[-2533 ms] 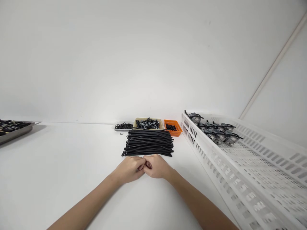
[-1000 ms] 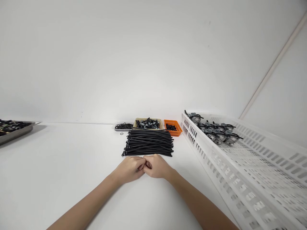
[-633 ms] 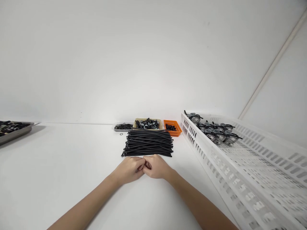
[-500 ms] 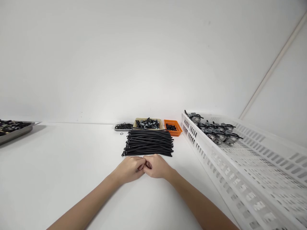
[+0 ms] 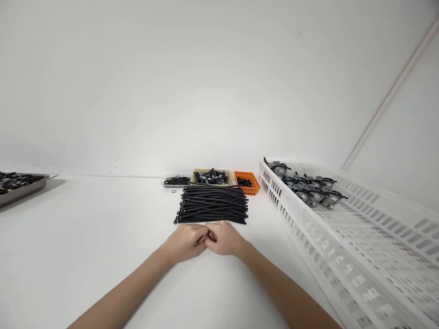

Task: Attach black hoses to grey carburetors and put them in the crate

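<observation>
My left hand [image 5: 187,242] and my right hand [image 5: 224,238] rest on the white table with fingers curled in. They touch each other at the knuckles and thumbs, and nothing shows in either one. Just beyond them lies a stack of black rubber hoses [image 5: 212,203], laid side by side, its near edge almost at my knuckles. Behind the stack stand a clear tray of thin black rings [image 5: 176,181], a cream basket of grey and black parts [image 5: 211,177] and an orange basket [image 5: 247,183] with short black pieces. One loose black ring [image 5: 173,191] lies left of the stack.
A long white perforated crate [image 5: 329,242] runs along the right side. Several metal assemblies with black hoses [image 5: 310,188] sit at its far end. At the far left is a metal tray [image 5: 24,187] of dark parts. A white wall [image 5: 206,82] closes off the back.
</observation>
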`<state>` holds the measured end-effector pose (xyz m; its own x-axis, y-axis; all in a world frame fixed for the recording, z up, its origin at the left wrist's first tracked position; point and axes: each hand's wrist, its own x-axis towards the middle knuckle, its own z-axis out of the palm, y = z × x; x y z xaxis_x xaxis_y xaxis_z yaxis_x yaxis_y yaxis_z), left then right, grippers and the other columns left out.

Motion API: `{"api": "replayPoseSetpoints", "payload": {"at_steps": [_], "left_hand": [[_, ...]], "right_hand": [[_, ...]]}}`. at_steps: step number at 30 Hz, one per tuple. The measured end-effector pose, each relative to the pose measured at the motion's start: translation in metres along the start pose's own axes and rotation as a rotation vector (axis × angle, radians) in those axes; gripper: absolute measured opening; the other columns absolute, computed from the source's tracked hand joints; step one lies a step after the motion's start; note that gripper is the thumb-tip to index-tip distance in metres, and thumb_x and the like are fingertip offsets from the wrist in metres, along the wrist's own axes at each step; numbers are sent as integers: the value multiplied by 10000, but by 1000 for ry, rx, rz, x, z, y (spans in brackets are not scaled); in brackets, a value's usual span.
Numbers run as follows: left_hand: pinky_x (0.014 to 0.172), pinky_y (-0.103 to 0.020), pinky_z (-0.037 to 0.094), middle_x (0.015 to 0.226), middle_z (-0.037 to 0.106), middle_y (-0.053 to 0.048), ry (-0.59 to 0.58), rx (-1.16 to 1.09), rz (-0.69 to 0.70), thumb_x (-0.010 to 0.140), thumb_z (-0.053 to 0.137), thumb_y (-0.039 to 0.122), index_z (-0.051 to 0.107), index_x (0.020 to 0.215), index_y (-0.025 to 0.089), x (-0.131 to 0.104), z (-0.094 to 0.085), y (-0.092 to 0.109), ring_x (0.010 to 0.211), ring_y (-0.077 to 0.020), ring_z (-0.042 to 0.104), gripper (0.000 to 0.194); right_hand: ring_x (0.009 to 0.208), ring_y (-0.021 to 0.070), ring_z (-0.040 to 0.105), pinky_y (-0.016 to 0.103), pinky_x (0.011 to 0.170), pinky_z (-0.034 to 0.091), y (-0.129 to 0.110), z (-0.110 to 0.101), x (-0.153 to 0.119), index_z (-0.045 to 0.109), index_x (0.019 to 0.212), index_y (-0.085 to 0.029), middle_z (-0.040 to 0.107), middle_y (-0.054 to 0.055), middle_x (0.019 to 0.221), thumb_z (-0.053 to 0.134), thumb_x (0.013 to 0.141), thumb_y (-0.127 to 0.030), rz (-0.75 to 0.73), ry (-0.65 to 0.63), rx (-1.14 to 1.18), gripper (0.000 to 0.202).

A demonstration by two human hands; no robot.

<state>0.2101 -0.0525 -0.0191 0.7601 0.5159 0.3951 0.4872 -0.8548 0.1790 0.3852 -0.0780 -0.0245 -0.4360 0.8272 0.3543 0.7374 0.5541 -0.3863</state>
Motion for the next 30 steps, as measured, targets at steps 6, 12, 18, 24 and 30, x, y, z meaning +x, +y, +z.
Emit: {"api": "replayPoseSetpoints", "payload": {"at_steps": [6,12,18,24,30], "left_hand": [[486,-241,255,577,545,36,-12,4,-6,733,481,121,409,608,199,0,0,0,496,-101,439,164],[486,-242,252,579,547,32,-15,8,-13,726,480,119,390,607,199,0,0,0,502,-103,438,170],[490,-240,258,579,547,33,-15,3,-12,728,478,121,400,611,198,0,0,0,501,-102,438,160],[485,-240,255,579,553,28,0,13,1,726,473,112,401,607,197,0,0,0,498,-102,444,163],[482,-243,256,565,542,29,4,0,8,731,471,113,412,605,198,0,-1,1,487,-102,443,162]], "right_hand": [[538,104,438,217,523,283,-1,-1,0,438,644,-204,550,-29,609,504,700,-176,14,-15,3,92],[535,100,423,215,521,271,0,0,0,418,641,-207,535,-36,601,497,700,-187,5,0,17,101],[535,101,426,217,527,275,0,0,0,427,640,-205,540,-33,600,499,696,-180,4,-8,13,94],[537,105,430,217,521,274,-3,-3,0,457,647,-202,550,-29,605,509,706,-176,17,-17,-7,83],[548,107,448,216,530,286,-1,-1,0,461,655,-202,555,-28,614,507,704,-169,15,-21,-5,75]]}}
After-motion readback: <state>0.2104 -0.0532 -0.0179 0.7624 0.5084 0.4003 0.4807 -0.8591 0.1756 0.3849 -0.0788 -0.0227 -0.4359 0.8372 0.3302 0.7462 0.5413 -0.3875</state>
